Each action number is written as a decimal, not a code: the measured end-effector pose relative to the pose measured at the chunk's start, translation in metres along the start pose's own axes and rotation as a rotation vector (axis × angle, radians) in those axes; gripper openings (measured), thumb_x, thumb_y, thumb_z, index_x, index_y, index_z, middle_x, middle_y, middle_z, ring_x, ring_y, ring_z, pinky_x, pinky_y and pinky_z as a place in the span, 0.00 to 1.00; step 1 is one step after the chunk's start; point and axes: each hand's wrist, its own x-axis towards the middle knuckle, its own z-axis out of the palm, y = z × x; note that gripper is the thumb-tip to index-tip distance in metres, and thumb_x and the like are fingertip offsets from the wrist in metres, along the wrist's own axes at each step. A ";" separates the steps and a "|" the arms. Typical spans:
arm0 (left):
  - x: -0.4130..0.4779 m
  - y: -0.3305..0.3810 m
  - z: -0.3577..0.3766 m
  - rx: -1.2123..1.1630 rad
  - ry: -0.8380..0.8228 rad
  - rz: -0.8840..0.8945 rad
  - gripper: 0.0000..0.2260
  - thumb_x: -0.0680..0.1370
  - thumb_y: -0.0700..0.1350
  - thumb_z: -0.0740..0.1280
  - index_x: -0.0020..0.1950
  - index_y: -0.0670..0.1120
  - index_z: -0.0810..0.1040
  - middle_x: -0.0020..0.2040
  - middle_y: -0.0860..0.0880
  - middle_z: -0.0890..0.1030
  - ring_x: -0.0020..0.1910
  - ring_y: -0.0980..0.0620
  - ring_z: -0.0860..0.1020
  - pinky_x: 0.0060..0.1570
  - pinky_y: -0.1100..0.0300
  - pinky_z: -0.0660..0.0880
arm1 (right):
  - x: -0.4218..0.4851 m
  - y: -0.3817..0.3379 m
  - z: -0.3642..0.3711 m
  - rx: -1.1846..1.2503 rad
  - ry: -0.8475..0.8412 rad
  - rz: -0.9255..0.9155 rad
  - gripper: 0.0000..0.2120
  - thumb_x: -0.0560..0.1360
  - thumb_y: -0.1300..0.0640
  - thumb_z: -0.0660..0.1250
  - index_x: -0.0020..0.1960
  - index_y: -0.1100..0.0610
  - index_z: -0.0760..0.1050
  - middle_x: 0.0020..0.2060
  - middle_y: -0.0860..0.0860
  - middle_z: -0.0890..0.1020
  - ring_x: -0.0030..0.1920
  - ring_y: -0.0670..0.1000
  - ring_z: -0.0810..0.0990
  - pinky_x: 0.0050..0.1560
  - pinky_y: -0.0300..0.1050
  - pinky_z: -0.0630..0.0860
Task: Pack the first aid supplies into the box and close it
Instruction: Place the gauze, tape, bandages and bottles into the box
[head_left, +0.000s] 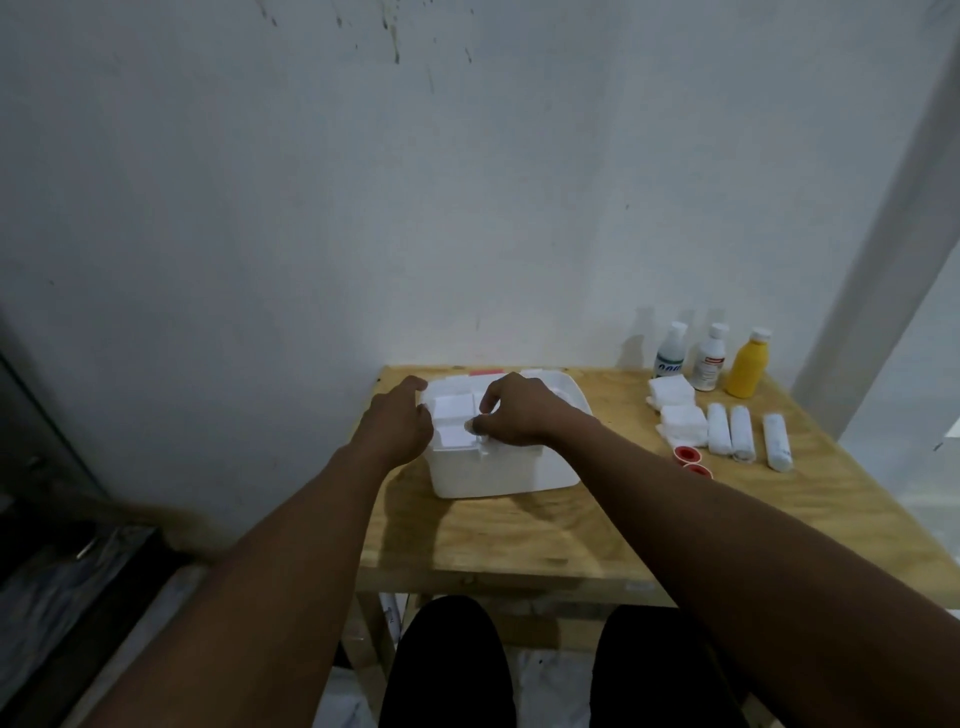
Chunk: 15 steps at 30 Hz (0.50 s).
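Black trousers (447, 670) at the very bottom, two knees cut off by the frame edge, pale floor between and beside them. Above the knees, pale plywood table top (519, 530), grain and knots visible, front edge nearest, wooden leg below it at 7 o'clock partly hidden behind the left knee. Bare forearms reaching in from 7 and 5 o'clock.

On the table toward 10 o'clock, white rectangular plastic box (498, 470), rounded corners, lid details washed out by glare. Left hand (397, 423) against the box's left top edge, fingers curled, whether gripping or only resting impossible to tell. Right hand (514, 410) over the top of the box, thumb and fingertips pinched together near the front rim on something small and pale, too blurred to identify. White square pieces under both hands, lid or contents not clear.

At 3 o'clock from the box, well apart: two red-rimmed tape rolls (688, 454), the nearer one partly hidden by the right forearm. Past them, three white rolled bandages (740, 431) lying side by side, and two stacks of white gauze squares (680, 410). Farthest, at 2 o'clock against the wall, three upright bottles (709, 358): two white with labels unreadable, one yellow with white cap.

Behind, grey-white plaster wall (467, 182), dark splatter marks up top. Dim dark clutter at 8 o'clock, indistinct.
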 end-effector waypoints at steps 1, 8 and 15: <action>-0.001 -0.001 0.001 -0.005 0.007 0.001 0.19 0.83 0.44 0.61 0.75 0.47 0.68 0.64 0.40 0.80 0.56 0.41 0.80 0.56 0.50 0.79 | 0.000 0.001 0.000 0.006 0.007 0.003 0.17 0.77 0.50 0.67 0.56 0.63 0.81 0.56 0.58 0.82 0.57 0.57 0.79 0.56 0.49 0.75; -0.002 0.002 0.000 -0.013 0.016 -0.011 0.19 0.83 0.43 0.61 0.74 0.47 0.68 0.64 0.40 0.80 0.57 0.40 0.80 0.56 0.49 0.79 | 0.001 0.008 -0.001 0.036 0.021 0.006 0.14 0.77 0.57 0.64 0.59 0.61 0.80 0.61 0.57 0.80 0.60 0.58 0.77 0.58 0.48 0.74; 0.007 0.004 0.001 0.041 -0.012 0.000 0.20 0.83 0.45 0.61 0.75 0.46 0.68 0.64 0.39 0.80 0.59 0.39 0.78 0.60 0.48 0.76 | 0.001 0.038 -0.022 0.145 0.172 0.035 0.16 0.77 0.51 0.66 0.61 0.57 0.77 0.65 0.55 0.76 0.65 0.57 0.74 0.61 0.47 0.71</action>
